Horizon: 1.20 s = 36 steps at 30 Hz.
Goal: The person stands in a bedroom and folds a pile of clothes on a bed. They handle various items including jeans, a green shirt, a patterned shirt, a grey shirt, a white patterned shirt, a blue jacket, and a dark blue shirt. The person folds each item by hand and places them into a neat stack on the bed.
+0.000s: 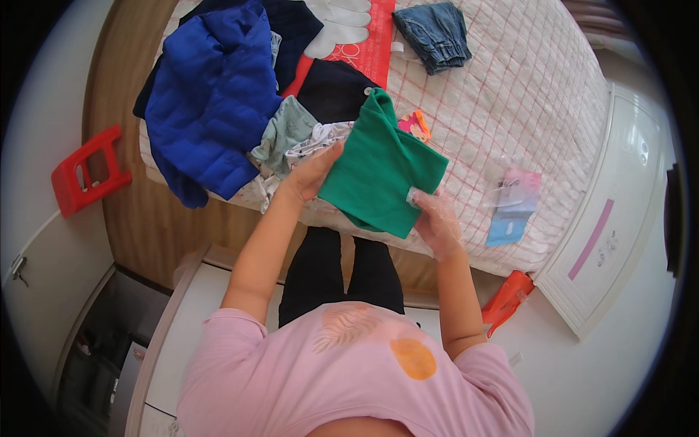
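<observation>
Both the left hand (314,175) and the gloved right hand (437,218) pinch the green shirt (378,171) above the bed (524,95) edge — held only by its sides, its folds could slump open toward the clothes pile (291,138) at nine o'clock.

Bed (524,95), quilted white cover with pink grid, upper half of frame. Lying on it: blue puffer jacket (215,102) at upper left; folded denim garment (435,33) at top centre; red-and-white bag (360,36); clear plastic packets (513,200) at right; mixed small clothes (295,138) at centre.
</observation>
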### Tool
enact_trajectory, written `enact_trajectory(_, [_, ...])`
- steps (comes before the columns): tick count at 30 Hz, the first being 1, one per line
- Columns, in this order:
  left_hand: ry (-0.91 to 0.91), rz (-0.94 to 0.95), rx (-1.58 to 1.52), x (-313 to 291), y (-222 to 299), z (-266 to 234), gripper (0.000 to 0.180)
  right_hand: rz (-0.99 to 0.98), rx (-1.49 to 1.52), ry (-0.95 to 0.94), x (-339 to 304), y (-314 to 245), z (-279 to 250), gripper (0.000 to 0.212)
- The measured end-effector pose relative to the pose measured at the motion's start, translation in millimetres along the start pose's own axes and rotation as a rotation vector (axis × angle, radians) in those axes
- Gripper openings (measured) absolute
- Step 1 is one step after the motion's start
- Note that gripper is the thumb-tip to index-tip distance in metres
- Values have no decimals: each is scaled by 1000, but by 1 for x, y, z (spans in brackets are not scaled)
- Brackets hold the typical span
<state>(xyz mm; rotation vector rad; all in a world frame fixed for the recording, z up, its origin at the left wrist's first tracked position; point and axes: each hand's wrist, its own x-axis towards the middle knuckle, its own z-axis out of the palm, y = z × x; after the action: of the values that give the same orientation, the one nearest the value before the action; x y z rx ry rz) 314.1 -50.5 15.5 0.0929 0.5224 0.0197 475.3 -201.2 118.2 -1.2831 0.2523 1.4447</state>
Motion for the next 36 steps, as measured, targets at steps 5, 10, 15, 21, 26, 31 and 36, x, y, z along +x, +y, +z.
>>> enact_trajectory(5, [-39,15,338,34,6,5,55,-20,-27,19,20,-5,-30,45])
enact_trajectory(10, [330,165,314,63,4,-13,49,-175,147,56,80,-38,-46,40])
enact_trajectory(15, [462,124,314,38,-6,-35,37,-340,100,46,181,-98,-75,34])
enact_trajectory(21, [745,128,309,-15,-27,-60,30,-519,203,-131,258,-164,-70,33])
enact_trajectory(26, [860,236,602,-20,-51,-106,21,-169,52,392,341,-137,-182,25])
enact_trajectory(31, [978,449,1266,-3,-42,-102,23,-406,-595,264,284,-54,-158,23])
enact_trajectory(36, [1257,776,1610,10,-38,-83,18,-298,-1251,78,221,28,-132,35])
